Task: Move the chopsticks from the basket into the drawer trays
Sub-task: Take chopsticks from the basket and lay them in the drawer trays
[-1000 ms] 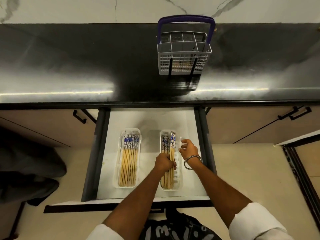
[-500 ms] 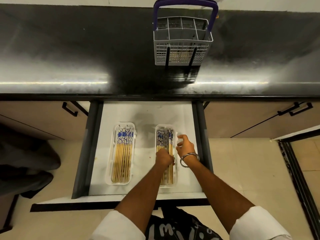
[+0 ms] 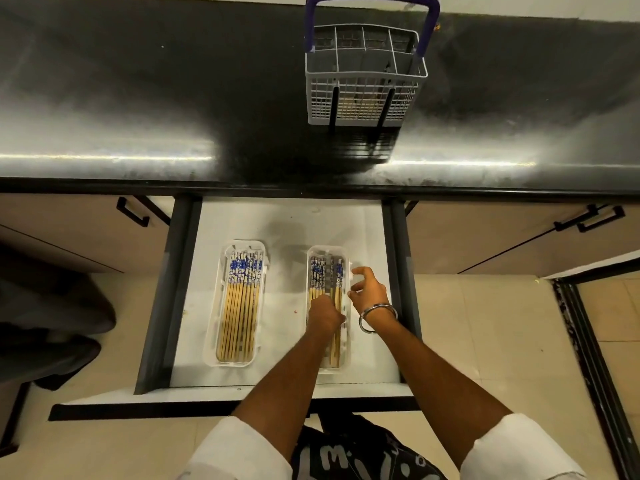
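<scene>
Left hand: the left hand (image 3: 325,315) is down in the right tray, fingers curled together over the bamboo shafts; whether it actually grips any of them I cannot tell, since the fingertips are hidden under the knuckles.
Right hand: the right hand (image 3: 366,289) hovers just right of the left hand, by the tray's right rim, fingers spread apart and loosely bent, holding nothing; a plain metal bangle (image 3: 376,318) circles the wrist.
Chopsticks by the hands: the chopsticks in the right tray (image 3: 336,277) are slim straight sticks, pale yellow bamboo with blue-and-white patterned tops; long axis runs away from the person, patterned ends beyond the left hand's knuckles, plain tips back under the forearm.
Right tray: the right tray (image 3: 327,250) is a narrow, translucent white plastic trough with rounded corners, lying lengthwise under the left hand.
Left tray: the left tray (image 3: 245,244), same make, sits well to the left of the left hand; its chopsticks (image 3: 240,313) lie packed side by side, parallel, blue ends far.
Drawer: the drawer (image 3: 287,220) is pulled open, with a smooth white floor and dark grey side walls.
Basket: the basket (image 3: 363,95), a white plastic lattice with dividers and a purple hoop handle, stands far beyond both hands on the glossy black counter (image 3: 138,98).
</scene>
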